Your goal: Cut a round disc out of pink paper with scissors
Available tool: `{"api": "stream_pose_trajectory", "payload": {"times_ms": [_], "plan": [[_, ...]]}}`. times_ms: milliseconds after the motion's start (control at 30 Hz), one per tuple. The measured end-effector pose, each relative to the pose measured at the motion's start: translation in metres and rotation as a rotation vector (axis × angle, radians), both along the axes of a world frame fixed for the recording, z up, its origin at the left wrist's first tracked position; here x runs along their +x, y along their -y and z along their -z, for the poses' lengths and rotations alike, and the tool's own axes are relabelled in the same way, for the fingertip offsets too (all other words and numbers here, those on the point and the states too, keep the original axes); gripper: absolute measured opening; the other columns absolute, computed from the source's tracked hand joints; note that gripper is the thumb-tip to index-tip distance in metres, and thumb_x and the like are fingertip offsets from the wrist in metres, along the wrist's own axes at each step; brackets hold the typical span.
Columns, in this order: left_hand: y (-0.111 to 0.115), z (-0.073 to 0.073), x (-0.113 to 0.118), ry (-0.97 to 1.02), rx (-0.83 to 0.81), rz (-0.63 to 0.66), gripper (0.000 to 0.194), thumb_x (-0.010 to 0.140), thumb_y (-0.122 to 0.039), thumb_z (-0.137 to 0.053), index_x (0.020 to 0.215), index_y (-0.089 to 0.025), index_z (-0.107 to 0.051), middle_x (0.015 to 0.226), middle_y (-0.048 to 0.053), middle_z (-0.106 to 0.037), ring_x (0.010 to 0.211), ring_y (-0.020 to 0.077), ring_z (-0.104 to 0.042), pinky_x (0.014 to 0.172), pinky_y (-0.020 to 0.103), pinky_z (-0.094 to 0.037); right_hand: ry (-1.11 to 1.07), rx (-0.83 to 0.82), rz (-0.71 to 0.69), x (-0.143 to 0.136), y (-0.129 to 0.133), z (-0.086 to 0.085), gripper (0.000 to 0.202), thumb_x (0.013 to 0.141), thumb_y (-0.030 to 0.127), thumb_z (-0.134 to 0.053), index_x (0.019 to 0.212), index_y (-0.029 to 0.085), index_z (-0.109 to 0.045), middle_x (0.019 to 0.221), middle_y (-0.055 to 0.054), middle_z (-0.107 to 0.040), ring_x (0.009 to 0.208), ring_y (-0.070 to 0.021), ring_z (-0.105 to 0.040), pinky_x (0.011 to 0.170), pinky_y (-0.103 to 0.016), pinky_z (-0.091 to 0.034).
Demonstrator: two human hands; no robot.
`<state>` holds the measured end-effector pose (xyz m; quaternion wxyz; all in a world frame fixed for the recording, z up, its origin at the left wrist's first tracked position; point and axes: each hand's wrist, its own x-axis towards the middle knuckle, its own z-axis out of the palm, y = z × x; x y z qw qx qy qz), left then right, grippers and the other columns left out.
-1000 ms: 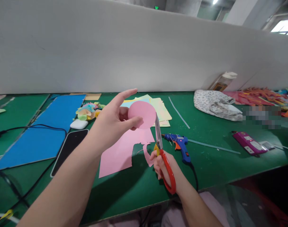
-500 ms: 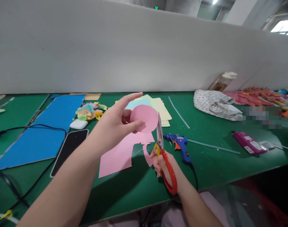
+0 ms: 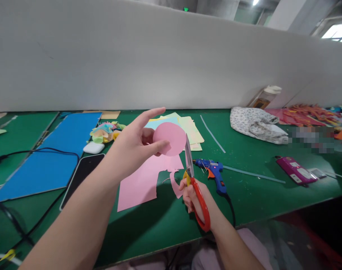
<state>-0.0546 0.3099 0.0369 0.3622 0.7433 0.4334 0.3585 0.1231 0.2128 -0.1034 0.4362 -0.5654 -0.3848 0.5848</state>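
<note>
Between the thumb and fingers of my left hand [image 3: 138,144] is a round pink paper disc [image 3: 172,137], held up above the table with the index finger stretched out. My right hand [image 3: 197,198] grips a pair of scissors [image 3: 200,206] with red and yellow handles. Their blades point up and lie close along the disc's right edge; whether they touch it I cannot tell. Below lies a pink paper sheet [image 3: 138,189] with a piece cut out of it, and a curved pink offcut [image 3: 176,185] rests beside my right hand.
A blue glue gun [image 3: 213,172] with a long glue stick lies right of the scissors. Behind are pale paper sheets [image 3: 192,129]. To the left are a phone [image 3: 83,174], a white case [image 3: 93,147], paper flowers [image 3: 103,133] and a blue board [image 3: 53,157]. A patterned cloth [image 3: 255,123] lies back right.
My left hand and the pink disc have shifted slightly left and up. The scissors stay nearly in place beside the disc's edge.
</note>
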Motion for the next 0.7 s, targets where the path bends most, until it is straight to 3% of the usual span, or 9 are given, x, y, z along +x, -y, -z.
{"api": "stream_pose_trajectory", "payload": {"times_ms": [200,567,700], "plan": [[0.000,-0.003,0.001,0.001,-0.012,-0.042,0.077,0.078,-0.031,-0.077,0.149,-0.027,-0.047,0.068,-0.001,-0.070,0.058,0.0171,-0.068,0.057,0.027,-0.055,-0.074,-0.020,0.010,-0.001,0.002,0.000,0.063,0.063,0.083,-0.064,0.075,0.022,-0.053,0.046,0.008,-0.039,0.036,-0.0088,-0.033,0.037,-0.025,-0.036],[0.010,-0.012,0.007,0.059,-0.047,-0.126,0.073,0.079,-0.027,-0.075,0.148,-0.024,-0.049,0.061,-0.006,-0.066,0.056,0.0137,-0.064,0.057,0.025,-0.051,-0.029,0.101,0.017,-0.005,0.013,-0.011,0.070,0.067,0.090,-0.058,0.078,0.021,-0.053,0.049,0.009,-0.037,0.039,-0.0061,-0.030,0.037,-0.019,-0.032],[0.011,-0.013,0.007,0.052,-0.058,-0.133,0.072,0.080,-0.027,-0.075,0.147,-0.026,-0.050,0.063,-0.006,-0.067,0.058,0.0133,-0.064,0.059,0.025,-0.052,-0.038,0.034,-0.006,-0.002,0.006,-0.007,0.065,0.069,0.083,-0.064,0.082,0.020,-0.058,0.048,0.009,-0.040,0.038,-0.0078,-0.036,0.037,-0.021,-0.037]]}}
